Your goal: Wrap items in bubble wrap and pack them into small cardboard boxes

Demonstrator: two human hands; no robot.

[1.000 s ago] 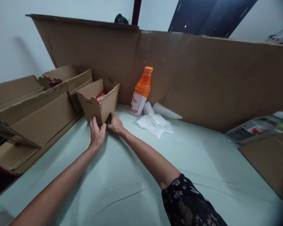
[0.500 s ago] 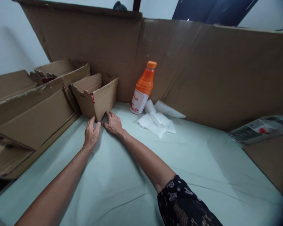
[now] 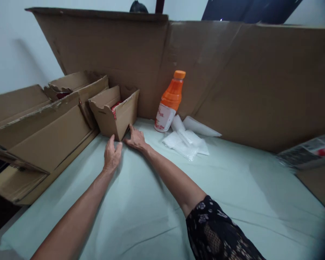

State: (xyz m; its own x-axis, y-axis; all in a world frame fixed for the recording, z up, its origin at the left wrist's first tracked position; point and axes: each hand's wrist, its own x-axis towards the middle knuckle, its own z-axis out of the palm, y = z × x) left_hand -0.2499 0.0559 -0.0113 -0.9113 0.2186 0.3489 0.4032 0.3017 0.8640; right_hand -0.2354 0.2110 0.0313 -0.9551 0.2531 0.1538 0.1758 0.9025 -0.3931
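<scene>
A small open cardboard box (image 3: pixel 108 121) with something red inside stands against the larger boxes at the left. At its near bottom corner is my left hand (image 3: pixel 112 156), thumb and fingers apart, fingertips touching or almost touching the cardboard. My right hand (image 3: pixel 136 138) lies low on the cloth beside the box's right side, its index finger stretched along the lower edge. Neither hand is wrapped around anything. To the right of my right hand stands an orange bottle (image 3: pixel 169 104) with a white label, leaning slightly. Folded bubble wrap (image 3: pixel 185 142) lies in front of it.
Larger cardboard boxes (image 3: pixel 48 144) line the left side of the pale green cloth (image 3: pixel 206 180). A tall cardboard panel (image 3: pixel 246 83) closes off the back. At the right edge, a plastic-wrapped packet (image 3: pixel 308 153) lies on a cardboard piece (image 3: pixel 318 180).
The whole view has shifted slightly, so everything sits a bit further right. Both hands keep about the same place at the small box's corner.
</scene>
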